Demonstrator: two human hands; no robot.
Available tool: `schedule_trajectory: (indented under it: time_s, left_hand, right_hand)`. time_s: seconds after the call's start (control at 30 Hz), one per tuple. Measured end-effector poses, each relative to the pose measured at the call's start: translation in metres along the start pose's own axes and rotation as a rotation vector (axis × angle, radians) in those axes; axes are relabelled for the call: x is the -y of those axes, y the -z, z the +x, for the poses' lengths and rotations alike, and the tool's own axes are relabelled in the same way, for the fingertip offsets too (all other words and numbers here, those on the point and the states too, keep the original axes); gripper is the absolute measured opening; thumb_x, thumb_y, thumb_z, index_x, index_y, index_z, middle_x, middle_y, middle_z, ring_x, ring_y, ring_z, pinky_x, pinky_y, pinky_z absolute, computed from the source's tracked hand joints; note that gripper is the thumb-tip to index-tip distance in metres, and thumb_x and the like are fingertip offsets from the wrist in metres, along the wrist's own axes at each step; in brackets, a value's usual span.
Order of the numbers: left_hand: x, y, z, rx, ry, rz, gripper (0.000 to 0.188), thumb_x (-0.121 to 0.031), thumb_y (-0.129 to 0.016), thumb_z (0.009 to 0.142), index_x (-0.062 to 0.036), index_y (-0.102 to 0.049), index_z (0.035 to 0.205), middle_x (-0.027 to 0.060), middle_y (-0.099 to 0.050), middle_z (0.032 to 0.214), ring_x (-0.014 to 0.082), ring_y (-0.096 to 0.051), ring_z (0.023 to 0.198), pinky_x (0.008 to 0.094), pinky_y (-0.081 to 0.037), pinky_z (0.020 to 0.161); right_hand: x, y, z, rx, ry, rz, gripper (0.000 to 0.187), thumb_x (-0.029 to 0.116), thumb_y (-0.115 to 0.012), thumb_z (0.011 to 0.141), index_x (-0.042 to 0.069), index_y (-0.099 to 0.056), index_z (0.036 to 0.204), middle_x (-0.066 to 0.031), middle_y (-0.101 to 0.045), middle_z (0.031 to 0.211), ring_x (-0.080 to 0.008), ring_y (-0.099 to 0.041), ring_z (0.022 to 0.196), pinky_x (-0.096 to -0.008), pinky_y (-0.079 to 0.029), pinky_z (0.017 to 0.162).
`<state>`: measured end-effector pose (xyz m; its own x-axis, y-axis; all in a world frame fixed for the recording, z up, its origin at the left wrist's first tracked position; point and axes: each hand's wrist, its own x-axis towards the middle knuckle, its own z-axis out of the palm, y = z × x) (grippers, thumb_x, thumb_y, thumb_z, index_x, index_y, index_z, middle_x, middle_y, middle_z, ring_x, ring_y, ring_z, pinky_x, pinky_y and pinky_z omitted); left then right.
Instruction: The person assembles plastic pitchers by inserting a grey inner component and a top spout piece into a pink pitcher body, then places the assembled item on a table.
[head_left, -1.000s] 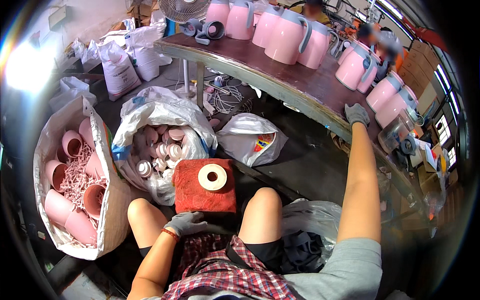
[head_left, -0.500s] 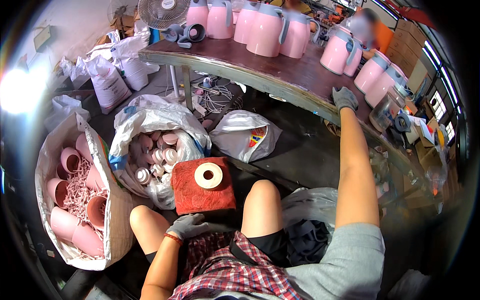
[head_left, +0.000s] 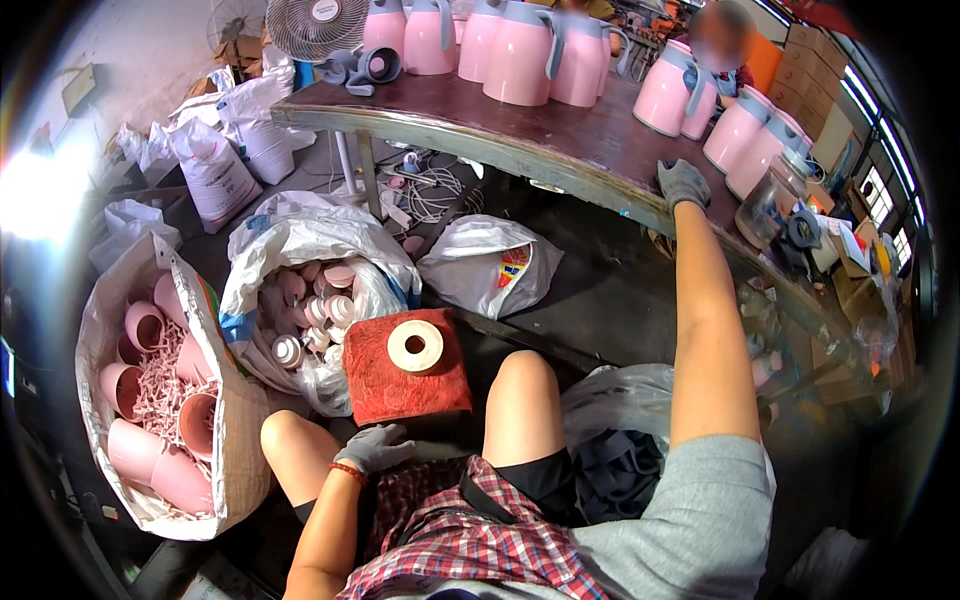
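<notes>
Looks like a pause between steps, with no part being worked right now. The gloved right hand (head_left: pixel 684 184) rests on the near edge of the table (head_left: pixel 600 165), fingers partly curled; its palm is hidden, so can't tell if it has hold of anything. The left hand (head_left: pixel 375 449) lies by the lap, palm down, fingers loosely spread and nothing seen in it. The cream ring (head_left: pixel 434 346) sits flat on the red block (head_left: pixel 385 385) between the knees — neither hand touches it. My read: working that ring calls for bringing a hand up over the block, the left being nearer. Versus half a second ago, little differs: the view has shifted a touch, so the pink jugs (head_left: pixel 519 62) ride slightly higher in frame — both hands, ring and block keep their places.
</notes>
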<state>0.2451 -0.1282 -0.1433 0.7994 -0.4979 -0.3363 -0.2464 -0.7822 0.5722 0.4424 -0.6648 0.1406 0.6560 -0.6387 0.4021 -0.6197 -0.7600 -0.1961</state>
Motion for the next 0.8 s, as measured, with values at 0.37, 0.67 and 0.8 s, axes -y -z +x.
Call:
schedule_trajectory:
  time_s: [0.37, 0.67, 0.8]
  left_hand:
    - [0.012, -0.006, 0.002, -0.025, 0.0, 0.01, 0.054, -0.051, -0.054, 0.081, -0.0029, -0.058, 0.105, 0.019, -0.06, 0.101, 0.0341, -0.057, 0.097, 0.0399, -0.043, 0.082]
    - [-0.013, 0.011, -0.006, 0.032, 0.016, -0.032, 0.056, -0.047, -0.054, 0.081, -0.0012, -0.057, 0.113, 0.0215, -0.061, 0.105, 0.0351, -0.058, 0.101, 0.0393, -0.044, 0.085]
    - [-0.008, 0.006, -0.006, 0.0, 0.003, -0.045, 0.057, -0.047, -0.054, 0.08, -0.0007, -0.056, 0.114, 0.0217, -0.061, 0.107, 0.0345, -0.057, 0.104, 0.0389, -0.043, 0.087]
  right_hand:
    - [-0.004, -0.003, -0.001, -0.038, 0.021, 0.042, 0.049, 0.05, -0.049, 0.083, 0.011, -0.064, 0.109, -0.0159, -0.062, 0.113, -0.0325, -0.06, 0.105, -0.047, -0.048, 0.085]
    - [-0.003, -0.007, 0.006, -0.006, 0.009, 0.039, 0.052, 0.052, -0.047, 0.084, 0.01, -0.062, 0.112, -0.0174, -0.06, 0.116, -0.0333, -0.058, 0.108, -0.047, -0.046, 0.089]
    - [-0.001, -0.005, 0.003, 0.008, -0.001, 0.032, 0.052, 0.052, -0.047, 0.084, 0.011, -0.062, 0.112, -0.0172, -0.06, 0.116, -0.0326, -0.057, 0.108, -0.0464, -0.046, 0.09]
